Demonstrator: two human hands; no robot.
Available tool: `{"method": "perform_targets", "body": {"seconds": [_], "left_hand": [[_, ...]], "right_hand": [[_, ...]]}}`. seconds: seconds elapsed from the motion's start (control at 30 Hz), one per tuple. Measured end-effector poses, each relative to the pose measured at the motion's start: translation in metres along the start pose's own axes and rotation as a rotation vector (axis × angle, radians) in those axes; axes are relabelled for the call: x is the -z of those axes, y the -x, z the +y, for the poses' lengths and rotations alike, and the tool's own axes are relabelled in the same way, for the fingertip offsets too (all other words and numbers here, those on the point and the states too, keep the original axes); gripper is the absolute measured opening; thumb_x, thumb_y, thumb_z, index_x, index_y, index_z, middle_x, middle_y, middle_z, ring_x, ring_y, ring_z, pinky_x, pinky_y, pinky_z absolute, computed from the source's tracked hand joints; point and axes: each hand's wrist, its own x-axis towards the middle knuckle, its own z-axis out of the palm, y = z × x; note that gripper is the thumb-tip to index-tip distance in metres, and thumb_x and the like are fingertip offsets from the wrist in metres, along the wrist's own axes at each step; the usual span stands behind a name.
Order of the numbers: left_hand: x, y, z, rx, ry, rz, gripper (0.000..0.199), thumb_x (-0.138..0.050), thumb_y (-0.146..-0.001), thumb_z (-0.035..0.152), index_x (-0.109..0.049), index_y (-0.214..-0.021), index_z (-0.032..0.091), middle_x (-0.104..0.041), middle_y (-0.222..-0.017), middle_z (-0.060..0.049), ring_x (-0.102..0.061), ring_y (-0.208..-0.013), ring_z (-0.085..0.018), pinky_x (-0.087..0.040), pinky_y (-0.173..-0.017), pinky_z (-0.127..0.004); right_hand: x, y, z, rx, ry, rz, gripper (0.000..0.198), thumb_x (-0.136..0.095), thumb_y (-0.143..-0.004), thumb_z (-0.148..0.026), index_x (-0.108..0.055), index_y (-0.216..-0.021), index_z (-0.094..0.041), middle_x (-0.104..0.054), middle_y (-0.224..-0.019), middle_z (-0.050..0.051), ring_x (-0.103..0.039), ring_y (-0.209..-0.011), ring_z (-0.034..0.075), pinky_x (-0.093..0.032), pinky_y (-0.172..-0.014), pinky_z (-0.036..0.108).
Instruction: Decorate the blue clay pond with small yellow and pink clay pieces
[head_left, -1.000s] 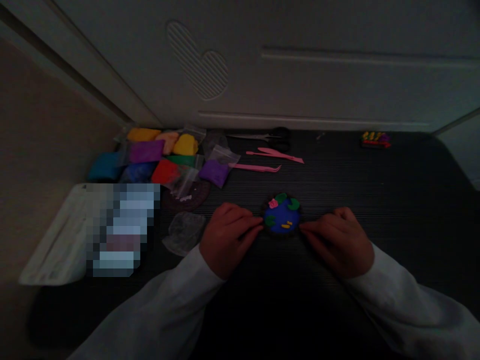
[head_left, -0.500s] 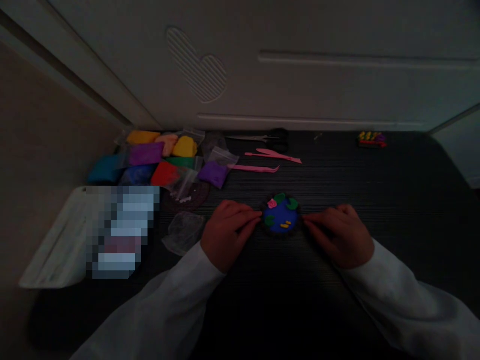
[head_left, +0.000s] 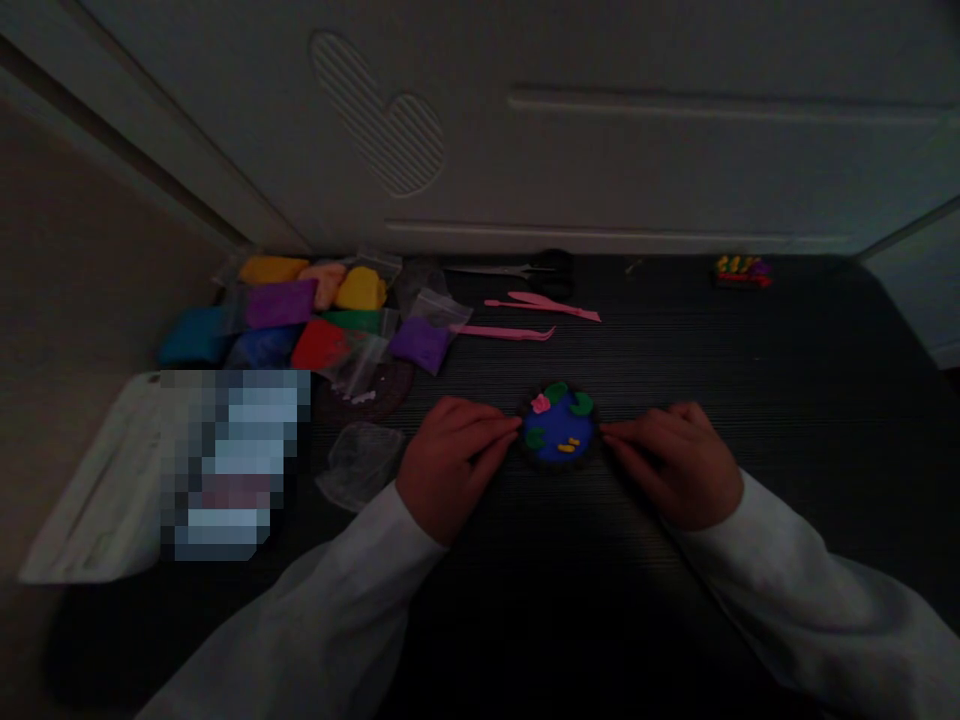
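Observation:
A small round clay pond lies on the dark table, with a blue middle and a dark, bumpy rim. Green lily-pad shapes, a pink flower and small yellow pieces sit on the blue. At its left edge, my left hand pinches the rim between thumb and fingertips. My right hand holds the opposite edge the same way, fingers closed against the rim. Both palms face down and hide the exact grip.
Bags of coloured clay are heaped at the back left, beside a clear plastic bag. Pink tools and black scissors lie behind the pond. A small colourful clay piece stands back right. A blurred-out device lies left.
The view has shifted slightly, so everything sits a little further left and up. Both hands stay at the pond's rim, with no clear movement of their own.

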Motion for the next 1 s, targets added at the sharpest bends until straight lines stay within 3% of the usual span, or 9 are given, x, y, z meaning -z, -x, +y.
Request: {"method": "perform_targets", "body": {"seconds": [0.27, 0.47, 1.0], "left_hand": [[0.0004, -0.0002, 0.0014, 0.028, -0.005, -0.018, 0.017, -0.053, -0.073, 0.020, -0.063, -0.087, 0.018, -0.063, -0.083, -0.003, -0.053, -0.079, -0.014, -0.043, -0.073, -0.029], [0.0001, 0.0002, 0.0013, 0.017, -0.003, -0.004, 0.017, -0.053, -0.073, 0.020, -0.063, -0.087, 0.019, -0.063, -0.082, -0.002, -0.054, -0.078, -0.014, -0.043, -0.074, -0.030], [0.0001, 0.0008, 0.0014, 0.036, 0.008, -0.023, 0.018, -0.053, -0.073, 0.020, -0.063, -0.088, 0.018, -0.063, -0.084, -0.002, -0.052, -0.079, -0.013, -0.042, -0.074, -0.028]], "right_hand": [[0.0006, -0.0014, -0.0014, -0.032, 0.010, -0.023, 0.016, -0.048, -0.077, -0.027, -0.060, -0.087, -0.021, -0.061, -0.071, 0.000, -0.053, -0.063, 0.011, -0.028, -0.065, 0.029], [0.0003, -0.0018, -0.0010, -0.019, 0.053, -0.014, 0.027, -0.046, -0.078, -0.028, -0.055, -0.103, -0.023, -0.059, -0.067, 0.000, -0.051, -0.061, 0.011, -0.028, -0.064, 0.029], [-0.0003, -0.0020, -0.0005, -0.035, 0.034, -0.065, 0.024, -0.045, -0.079, -0.027, -0.057, -0.099, -0.022, -0.061, -0.068, 0.001, -0.053, -0.062, 0.011, -0.027, -0.065, 0.030]]}}
